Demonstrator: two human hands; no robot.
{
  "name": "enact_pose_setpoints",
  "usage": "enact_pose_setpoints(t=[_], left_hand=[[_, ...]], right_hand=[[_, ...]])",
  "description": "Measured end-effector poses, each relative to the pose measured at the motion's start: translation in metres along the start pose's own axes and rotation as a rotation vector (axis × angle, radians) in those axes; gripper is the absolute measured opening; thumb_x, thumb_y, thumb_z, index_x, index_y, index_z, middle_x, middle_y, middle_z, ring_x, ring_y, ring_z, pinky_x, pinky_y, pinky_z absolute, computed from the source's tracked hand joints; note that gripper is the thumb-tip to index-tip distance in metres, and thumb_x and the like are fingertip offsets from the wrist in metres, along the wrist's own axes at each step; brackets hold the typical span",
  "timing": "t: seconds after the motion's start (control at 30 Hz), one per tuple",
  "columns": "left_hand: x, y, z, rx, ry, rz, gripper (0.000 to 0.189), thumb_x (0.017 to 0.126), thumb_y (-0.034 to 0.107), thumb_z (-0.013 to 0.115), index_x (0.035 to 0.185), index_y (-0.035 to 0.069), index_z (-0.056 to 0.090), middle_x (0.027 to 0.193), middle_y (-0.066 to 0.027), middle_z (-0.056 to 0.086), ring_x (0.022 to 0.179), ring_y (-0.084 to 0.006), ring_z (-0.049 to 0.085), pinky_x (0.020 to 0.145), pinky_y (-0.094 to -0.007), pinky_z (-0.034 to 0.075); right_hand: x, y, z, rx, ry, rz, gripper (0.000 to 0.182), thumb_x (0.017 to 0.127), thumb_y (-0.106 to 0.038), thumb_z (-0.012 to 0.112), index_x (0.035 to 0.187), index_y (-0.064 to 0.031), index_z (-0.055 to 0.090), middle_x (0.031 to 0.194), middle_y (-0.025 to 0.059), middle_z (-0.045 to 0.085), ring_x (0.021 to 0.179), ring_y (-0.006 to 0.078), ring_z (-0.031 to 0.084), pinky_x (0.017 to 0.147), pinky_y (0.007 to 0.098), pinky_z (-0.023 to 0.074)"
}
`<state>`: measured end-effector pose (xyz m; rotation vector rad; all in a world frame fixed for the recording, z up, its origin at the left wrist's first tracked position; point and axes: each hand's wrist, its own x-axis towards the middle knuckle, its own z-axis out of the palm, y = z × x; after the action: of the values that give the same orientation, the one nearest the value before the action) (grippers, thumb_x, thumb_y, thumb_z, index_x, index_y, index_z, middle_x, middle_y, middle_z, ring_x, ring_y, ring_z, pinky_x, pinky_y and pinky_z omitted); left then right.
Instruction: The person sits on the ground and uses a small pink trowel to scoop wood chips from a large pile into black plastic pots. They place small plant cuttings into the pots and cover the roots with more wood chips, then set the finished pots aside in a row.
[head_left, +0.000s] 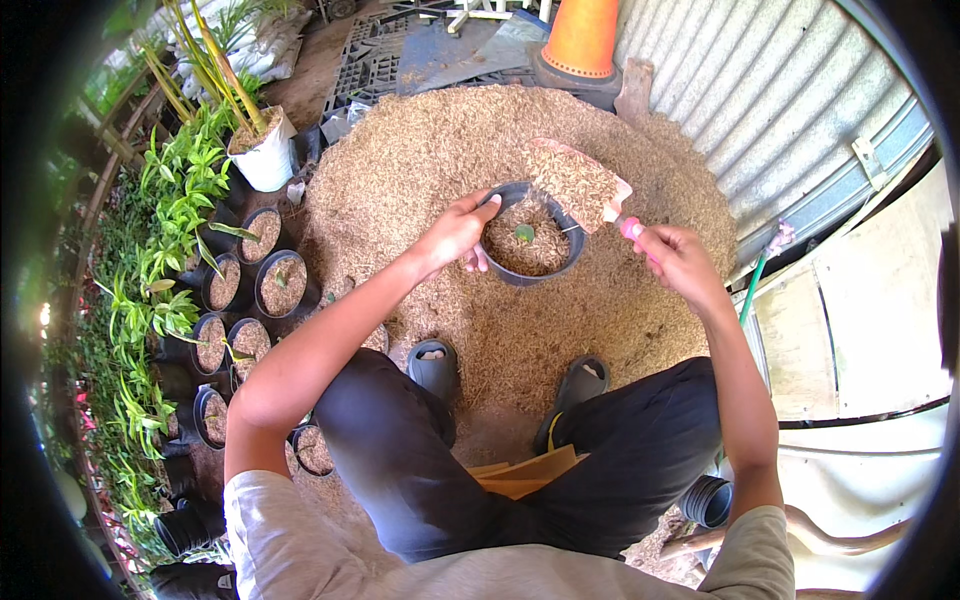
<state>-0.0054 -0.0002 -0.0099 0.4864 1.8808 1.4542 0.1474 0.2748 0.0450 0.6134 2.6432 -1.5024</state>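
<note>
My left hand (457, 232) grips the left rim of a black plastic plant pot (534, 279). Inside the pot, a small green leaf (524, 233) shows above a filling of dry husks. My right hand (671, 259) is closed around the pink handle of a hand trowel (621, 206). Heaped with husks, the trowel's blade is over the pot's upper right rim. Pot and trowel are both above a large pile of rice husks (420, 157).
Several husk-filled black pots (281, 283) stand at left beside leafy plants (187, 165) and a white planter (266, 161). An orange cone (581, 37) stands behind the pile, near a corrugated metal sheet (720, 75). Stacked pots (706, 501) lie at lower right.
</note>
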Motion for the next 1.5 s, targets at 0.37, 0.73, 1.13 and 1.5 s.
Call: enact_pose_setpoints(t=[0.37,0.73,1.13,1.5], left_hand=[[-0.004,0.006,0.003,-0.024,0.033,-0.018,0.058,0.105,0.034,0.035,0.153,0.004,0.021,0.082,-0.0129,0.067,0.054,-0.0150,0.063,0.047,-0.0247,0.052],[0.002,0.003,0.010,-0.031,0.054,-0.031,0.053,0.106,0.030,0.033,0.150,0.002,0.022,0.098,-0.0204,0.063,0.054,-0.0182,0.063,0.046,-0.0279,0.054],[0.002,0.007,0.022,-0.026,0.181,-0.039,0.049,0.107,0.025,0.028,0.150,0.002,0.023,0.095,-0.0214,0.063,0.053,-0.0204,0.063,0.045,-0.0312,0.055],[-0.001,0.003,0.011,0.067,0.199,-0.023,0.049,0.107,0.026,0.027,0.147,-0.002,0.028,0.084,-0.0191,0.063,0.050,-0.0187,0.060,0.043,-0.0292,0.054]], right_hand=[[0.011,0.015,-0.001,-0.110,0.074,-0.147,0.029,0.096,-0.029,0.062,0.084,-0.0025,0.067,0.061,-0.0039,0.051,0.052,0.0049,0.044,0.047,0.0237,0.0322],[0.009,0.009,0.001,-0.350,0.208,-0.250,0.037,0.093,-0.036,0.063,0.082,-0.0010,0.068,0.062,0.0111,0.054,0.055,0.0216,0.050,0.054,0.0347,0.0390],[0.007,0.000,0.011,-0.396,0.402,-0.438,0.032,0.094,-0.032,0.064,0.093,-0.0007,0.069,0.063,0.0092,0.055,0.057,0.0160,0.049,0.057,0.0336,0.0404],[0.008,-0.001,-0.013,-0.275,0.432,-0.310,0.036,0.094,-0.035,0.063,0.092,0.0003,0.069,0.059,0.0031,0.048,0.056,0.0113,0.043,0.054,0.0308,0.0355]])
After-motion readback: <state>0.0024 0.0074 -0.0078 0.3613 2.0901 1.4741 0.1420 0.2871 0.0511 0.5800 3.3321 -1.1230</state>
